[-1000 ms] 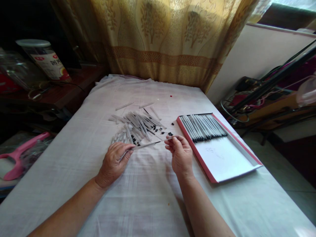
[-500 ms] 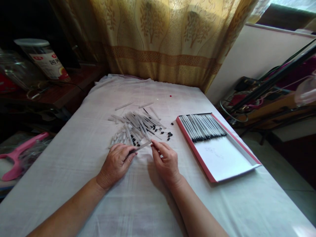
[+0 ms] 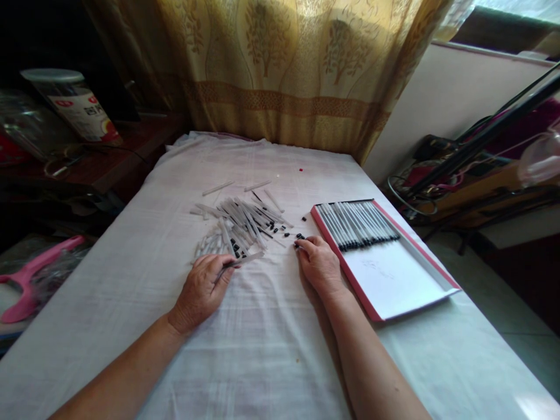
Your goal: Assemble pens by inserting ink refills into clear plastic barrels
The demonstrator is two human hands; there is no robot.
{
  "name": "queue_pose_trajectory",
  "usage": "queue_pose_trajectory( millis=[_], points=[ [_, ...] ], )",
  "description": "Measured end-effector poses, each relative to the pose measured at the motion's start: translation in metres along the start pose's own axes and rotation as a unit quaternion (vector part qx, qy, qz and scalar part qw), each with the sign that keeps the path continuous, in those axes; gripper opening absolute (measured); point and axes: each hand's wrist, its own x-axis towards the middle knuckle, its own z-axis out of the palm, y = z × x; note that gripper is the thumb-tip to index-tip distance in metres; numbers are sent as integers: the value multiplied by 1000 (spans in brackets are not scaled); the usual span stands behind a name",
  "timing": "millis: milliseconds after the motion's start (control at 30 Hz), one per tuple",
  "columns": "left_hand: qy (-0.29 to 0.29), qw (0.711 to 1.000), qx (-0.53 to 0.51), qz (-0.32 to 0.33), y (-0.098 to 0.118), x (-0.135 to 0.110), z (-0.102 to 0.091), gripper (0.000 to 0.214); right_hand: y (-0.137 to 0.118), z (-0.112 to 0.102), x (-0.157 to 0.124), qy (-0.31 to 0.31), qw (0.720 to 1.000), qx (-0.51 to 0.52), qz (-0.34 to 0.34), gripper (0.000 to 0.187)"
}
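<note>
My left hand (image 3: 202,290) rests on the white cloth (image 3: 262,326) and pinches one clear pen barrel (image 3: 245,260) that points to the right. Just beyond it lies a pile of clear pen barrels (image 3: 238,221) mixed with small black caps (image 3: 286,234). My right hand (image 3: 319,263) lies palm down with its fingertips closed on the black caps near the pile's right edge; whether a cap is between the fingers is hidden. To its right, a red-rimmed white tray (image 3: 394,280) holds a row of finished pens (image 3: 359,224).
A yellow patterned curtain (image 3: 284,70) hangs behind the table. A dark side table on the left carries a plastic jar (image 3: 74,105). A pink tool (image 3: 30,280) lies low at the left. Cables and a black pole (image 3: 481,140) crowd the right.
My right hand first came left to the barrel's tip, then moved right again and dropped onto the black caps. The left hand stayed put with its barrel.
</note>
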Motion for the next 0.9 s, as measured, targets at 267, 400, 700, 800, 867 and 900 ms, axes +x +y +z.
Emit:
queue_pose_trajectory(
  millis=[267,400,700,800,867,900],
  points=[
    [20,998,29,48,3,2,-1,15,-12,-2,-4,29,986,161,24,17],
    [13,998,37,55,4,2,0,15,-33,-2,-21,7,923,382,42,15],
    [-4,997,38,66,6,1,-1,15,-58,-1,-34,-57,853,510,97,19],
    [-8,997,41,69,6,1,-1,15,-59,-1,-34,-59,863,496,76,17],
    [-8,997,43,70,5,0,0,15,-59,-2,-34,-57,870,485,60,16],
    [-9,996,43,71,5,0,0,15,-59,-2,-34,-55,874,480,51,16]
  ],
)
